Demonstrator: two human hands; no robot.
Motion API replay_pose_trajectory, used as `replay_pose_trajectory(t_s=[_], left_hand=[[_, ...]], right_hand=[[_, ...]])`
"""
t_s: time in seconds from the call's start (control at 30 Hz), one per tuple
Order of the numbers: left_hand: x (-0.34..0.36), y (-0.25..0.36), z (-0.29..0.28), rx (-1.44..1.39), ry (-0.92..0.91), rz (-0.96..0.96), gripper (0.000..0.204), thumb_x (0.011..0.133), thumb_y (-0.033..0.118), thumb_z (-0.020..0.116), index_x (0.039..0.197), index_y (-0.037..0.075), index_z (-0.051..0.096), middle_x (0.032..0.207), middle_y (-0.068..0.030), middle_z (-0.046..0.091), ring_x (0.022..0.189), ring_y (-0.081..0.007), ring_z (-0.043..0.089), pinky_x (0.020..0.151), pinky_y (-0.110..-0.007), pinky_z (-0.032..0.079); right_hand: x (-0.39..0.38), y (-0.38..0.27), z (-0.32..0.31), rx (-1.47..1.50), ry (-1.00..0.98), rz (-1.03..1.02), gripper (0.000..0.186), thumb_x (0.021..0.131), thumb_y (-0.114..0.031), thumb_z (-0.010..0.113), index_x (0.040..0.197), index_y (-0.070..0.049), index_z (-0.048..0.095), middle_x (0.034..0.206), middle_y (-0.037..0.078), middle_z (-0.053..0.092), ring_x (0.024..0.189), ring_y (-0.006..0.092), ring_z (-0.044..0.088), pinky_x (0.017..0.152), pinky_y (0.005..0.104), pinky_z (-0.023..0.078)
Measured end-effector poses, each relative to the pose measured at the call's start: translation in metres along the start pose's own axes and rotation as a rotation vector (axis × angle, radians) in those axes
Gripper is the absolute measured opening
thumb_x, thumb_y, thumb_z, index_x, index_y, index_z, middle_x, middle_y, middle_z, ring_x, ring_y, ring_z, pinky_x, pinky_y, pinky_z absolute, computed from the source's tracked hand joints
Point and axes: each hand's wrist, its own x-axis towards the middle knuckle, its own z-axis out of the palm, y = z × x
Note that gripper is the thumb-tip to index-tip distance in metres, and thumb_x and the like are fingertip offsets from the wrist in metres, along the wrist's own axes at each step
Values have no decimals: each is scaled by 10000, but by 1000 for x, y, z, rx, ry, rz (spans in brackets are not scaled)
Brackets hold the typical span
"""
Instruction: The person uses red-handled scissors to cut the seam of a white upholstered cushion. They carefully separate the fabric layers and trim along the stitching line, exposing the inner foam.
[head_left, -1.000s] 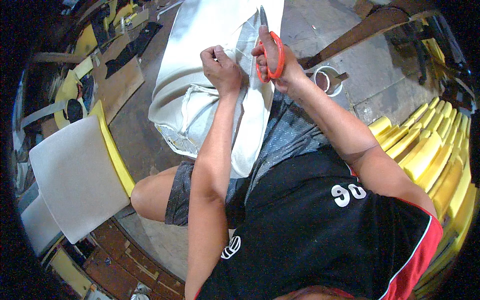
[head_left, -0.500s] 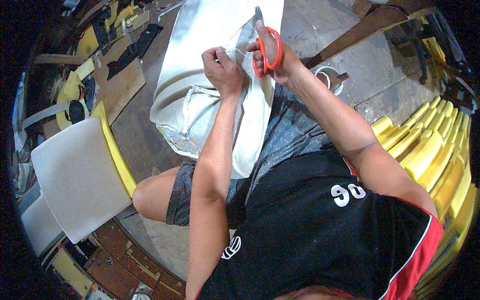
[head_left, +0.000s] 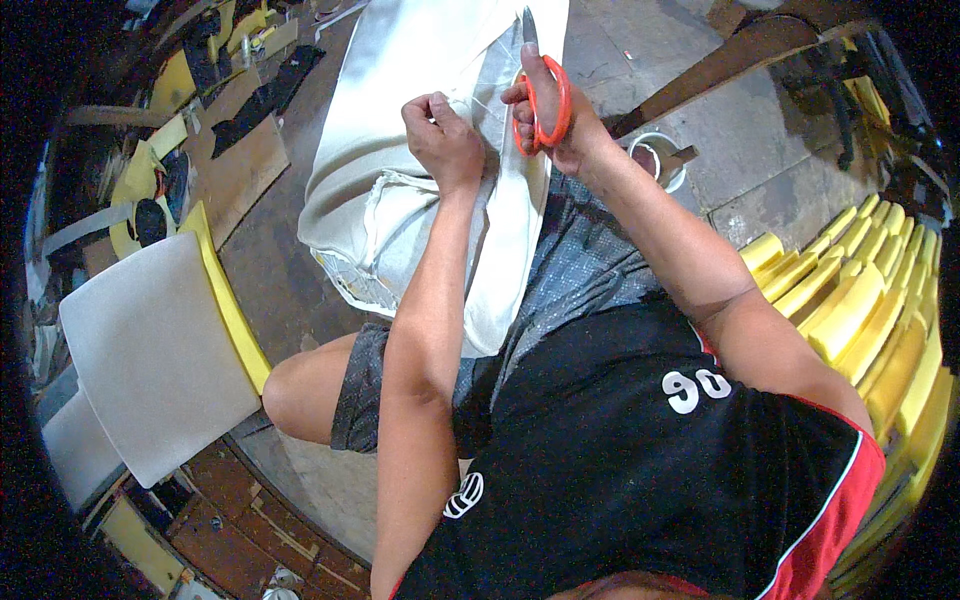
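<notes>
I have the right hand (head_left: 560, 125) closed through the orange scissors (head_left: 540, 100), blades pointing to twelve o'clock; the left hand (head_left: 445, 140) is pinched shut on the pale fabric (head_left: 400, 150) draped over my lap; I'd keep that cloth taut just beside the blades; concrete floor (head_left: 760, 150), yellow foam pieces (head_left: 850, 300) at three o'clock, grey-and-yellow panel (head_left: 150, 350) at nine.

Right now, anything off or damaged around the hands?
Nothing stands out. The left hand grips the pale sheet material; the right hand holds orange-handled scissors at its edge. Offcuts litter the floor at left.
</notes>
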Motion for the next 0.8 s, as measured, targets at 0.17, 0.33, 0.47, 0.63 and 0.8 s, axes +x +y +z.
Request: replay_pose_trajectory(t_s=[0.17, 0.33, 0.47, 0.63, 0.8], left_hand=[[1, 7, -1, 16, -9, 4, 218, 973, 181, 501, 917, -28, 519, 830, -176, 571, 735, -301, 561, 686, -402, 448], [0, 3, -2, 19, -21, 41, 215, 972, 182, 506, 916, -25, 519, 823, -177, 569, 724, -301, 557, 675, -403, 445], [0, 6, -2, 21, -18, 54, 210, 972, 180, 510, 918, -23, 520, 816, -175, 565, 720, -298, 555, 668, -403, 444], [-1, 5, -2, 20, -19, 91, 206, 973, 173, 509, 917, -25, 524, 816, -176, 567, 710, -292, 554, 661, -402, 445], [0, 4, 0, 31, -11, 60, 208, 972, 173, 506, 918, -26, 526, 826, -179, 576, 719, -298, 560, 673, -405, 450]], right_hand=[[-1, -8, -1, -1, -35, 35, 784, 849, -734, 512, 977, 38, 544, 590, -23, 470, 462, 78, 460, 447, 220, 411], [4, -8, -3, 1, -56, 42, 795, 846, -730, 522, 997, 51, 541, 589, -23, 465, 475, 73, 464, 442, 217, 416], [12, -6, -1, -15, -29, 10, 832, 825, -763, 503, 938, 57, 581, 557, 23, 459, 445, 157, 488, 415, 315, 415], [10, -7, 3, 26, -44, -7, 784, 827, -734, 547, 966, 38, 544, 586, -20, 446, 472, 64, 449, 428, 211, 397], [1, -2, 9, -9, 62, -41, 740, 829, -727, 555, 923, 7, 541, 578, -23, 425, 452, 72, 416, 419, 230, 365]])
